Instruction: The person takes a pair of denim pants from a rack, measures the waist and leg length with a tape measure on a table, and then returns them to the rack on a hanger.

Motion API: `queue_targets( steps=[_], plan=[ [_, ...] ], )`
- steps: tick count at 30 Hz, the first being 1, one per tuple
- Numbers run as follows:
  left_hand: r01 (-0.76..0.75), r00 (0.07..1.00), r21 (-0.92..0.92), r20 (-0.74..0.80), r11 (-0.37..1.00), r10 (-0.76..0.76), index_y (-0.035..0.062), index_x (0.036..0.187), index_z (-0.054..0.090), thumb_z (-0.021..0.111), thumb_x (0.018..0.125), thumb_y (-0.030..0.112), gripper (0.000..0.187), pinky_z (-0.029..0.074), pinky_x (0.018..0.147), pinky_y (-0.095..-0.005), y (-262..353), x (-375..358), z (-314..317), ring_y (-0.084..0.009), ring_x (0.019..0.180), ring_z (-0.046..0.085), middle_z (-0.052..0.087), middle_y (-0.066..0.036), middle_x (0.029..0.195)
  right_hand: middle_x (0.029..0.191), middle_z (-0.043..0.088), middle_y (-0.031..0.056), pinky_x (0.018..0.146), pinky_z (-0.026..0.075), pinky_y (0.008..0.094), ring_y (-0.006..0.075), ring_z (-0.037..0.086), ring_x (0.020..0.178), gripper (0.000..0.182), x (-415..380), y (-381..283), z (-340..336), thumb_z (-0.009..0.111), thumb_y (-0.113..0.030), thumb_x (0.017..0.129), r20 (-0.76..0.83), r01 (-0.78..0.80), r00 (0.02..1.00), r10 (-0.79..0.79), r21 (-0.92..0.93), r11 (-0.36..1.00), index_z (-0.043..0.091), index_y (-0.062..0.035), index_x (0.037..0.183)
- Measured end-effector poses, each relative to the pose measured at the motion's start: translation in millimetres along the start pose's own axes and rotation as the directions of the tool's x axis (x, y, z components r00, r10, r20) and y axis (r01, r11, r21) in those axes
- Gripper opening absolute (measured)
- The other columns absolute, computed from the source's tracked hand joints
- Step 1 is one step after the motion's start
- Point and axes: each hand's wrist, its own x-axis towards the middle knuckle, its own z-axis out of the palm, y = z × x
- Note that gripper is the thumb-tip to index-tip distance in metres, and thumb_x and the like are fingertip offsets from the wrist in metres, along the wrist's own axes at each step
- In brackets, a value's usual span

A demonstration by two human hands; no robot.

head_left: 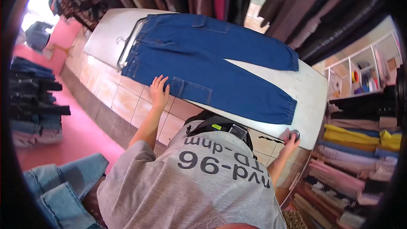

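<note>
White table (313, 95), blue pants (190, 59) lying flat on it. Our left hand (159, 94) is spread loosely at their near edge, right hand (290, 145) gripping something round (296, 134); one careless left-side tug could drag them off.

Wears a loose, heathered grey T-shirt (178, 199) with wide short sleeves (137, 157); bears large dark lettering (241, 171) across the front, upside down from this viewpoint, a "96" standing out clearly; carries black gear (205, 126) at the waist, marked by a bright yellow-green patch (216, 127) and a small, dark grey, boxlike piece (238, 132); leaves both forearms (145, 128) bare.
</note>
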Motion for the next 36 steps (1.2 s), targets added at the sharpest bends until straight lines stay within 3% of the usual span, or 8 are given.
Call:
queue_targets(
  steps=[12, 16, 20, 25, 28, 29, 32, 36],
  plan=[
    [0.284, 0.958, 0.156, -0.082, 0.946, -0.274, 0.0194, 0.125, 0.053, 0.058, 0.087, 0.025, 0.038, 0.019, 0.104, -0.0625, -106, 73, -25, -0.0348, 0.133, 0.030, 0.042, -0.011, 0.138, 0.087, 0.067, 0.0106, 0.039, 0.030, 0.0176, 0.0046, 0.043, 0.046, 0.024, -70, -88, 76, 0.059, -0.020, 0.090, 0.288, 0.126, 0.946, -0.148, 0.092, 0.988, 0.052, -0.0036, 0.106],
    [0.177, 0.984, 0.269, -0.063, 0.947, -0.166, 0.0219, 0.130, 0.049, 0.059, 0.087, 0.029, 0.045, 0.018, 0.104, -0.0646, -162, 102, -35, -0.0347, 0.136, 0.025, 0.037, -0.011, 0.143, 0.090, 0.067, 0.0122, 0.039, 0.033, 0.0172, 0.0058, 0.046, 0.049, 0.023, -120, -116, 160, 0.059, -0.018, 0.091, 0.458, 0.026, 0.885, -0.078, 0.118, 0.993, 0.051, -0.0052, 0.108],
    [0.102, 0.979, 0.354, 0.131, 0.930, -0.157, 0.0257, 0.135, 0.044, 0.058, 0.086, 0.037, 0.052, 0.014, 0.101, -0.0699, -206, 115, -50, -0.0352, 0.137, 0.023, 0.032, -0.009, 0.146, 0.093, 0.067, 0.0123, 0.039, 0.033, 0.0167, 0.0052, 0.048, 0.051, 0.019, -195, -143, 267, 0.058, -0.011, 0.088, 0.698, -0.121, 0.714, 0.054, 0.047, 0.992, 0.050, -0.0043, 0.104],
    [0.140, 0.939, 0.320, 0.257, 0.937, -0.228, 0.0249, 0.128, 0.053, 0.060, 0.084, 0.040, 0.047, 0.007, 0.098, -0.0741, -218, 128, -62, -0.0324, 0.136, 0.027, 0.040, -0.008, 0.142, 0.081, 0.065, 0.0068, 0.041, 0.035, 0.0190, 0.0053, 0.048, 0.051, 0.017, -288, -145, 390, 0.063, -0.010, 0.084, 0.897, 0.074, 0.441, 0.040, -0.081, 0.994, 0.055, -0.0050, 0.098],
    [0.105, 0.966, -0.415, 0.259, 0.904, 0.007, 0.0123, 0.124, 0.056, 0.056, 0.089, 0.021, 0.036, 0.042, 0.094, -0.0435, -212, 141, -71, -0.0258, 0.111, 0.055, 0.057, -0.010, 0.122, 0.069, 0.059, 0.0020, 0.042, 0.037, 0.0214, 0.0060, 0.049, 0.052, 0.016, -334, -134, 445, 0.068, -0.013, 0.081, 0.936, 0.265, 0.353, 0.005, -0.105, 0.959, 0.058, -0.0065, 0.092],
    [0.374, 0.883, -0.593, 0.464, 0.713, -0.077, 0.0094, 0.124, 0.056, 0.054, 0.092, 0.020, 0.034, 0.045, 0.088, -0.0358, -205, 142, -70, -0.0219, 0.104, 0.057, 0.059, -0.009, 0.119, 0.069, 0.059, 0.0017, 0.045, 0.038, 0.0216, 0.0064, 0.051, 0.054, 0.018, -347, -129, 459, 0.069, -0.014, 0.080, 0.944, 0.325, 0.327, -0.041, -0.072, 0.943, 0.058, -0.0060, 0.092],
    [0.768, 0.612, -0.593, 0.791, 0.241, -0.003, 0.0057, 0.124, 0.055, 0.048, 0.097, 0.021, 0.032, 0.048, 0.079, -0.0268, -174, 152, -86, -0.0122, 0.097, 0.058, 0.060, -0.007, 0.115, 0.071, 0.060, 0.0023, 0.054, 0.044, 0.0246, 0.0088, 0.057, 0.061, 0.022, -382, -118, 492, 0.071, -0.014, 0.078, 0.951, 0.396, 0.291, -0.107, -0.018, 0.918, 0.057, -0.0037, 0.092],
    [0.873, 0.481, -0.462, 0.868, 0.154, -0.122, 0.0074, 0.112, 0.062, 0.055, 0.094, 0.022, 0.024, 0.048, 0.070, -0.0229, -175, 159, -78, -0.0075, 0.085, 0.059, 0.064, -0.002, 0.102, 0.079, 0.063, 0.0111, 0.064, 0.048, 0.0338, 0.0249, 0.063, 0.072, 0.023, -409, -108, 514, 0.070, -0.011, 0.074, 0.935, 0.676, 0.194, -0.298, 0.093, 0.731, 0.057, -0.0035, 0.092]
  ],
)
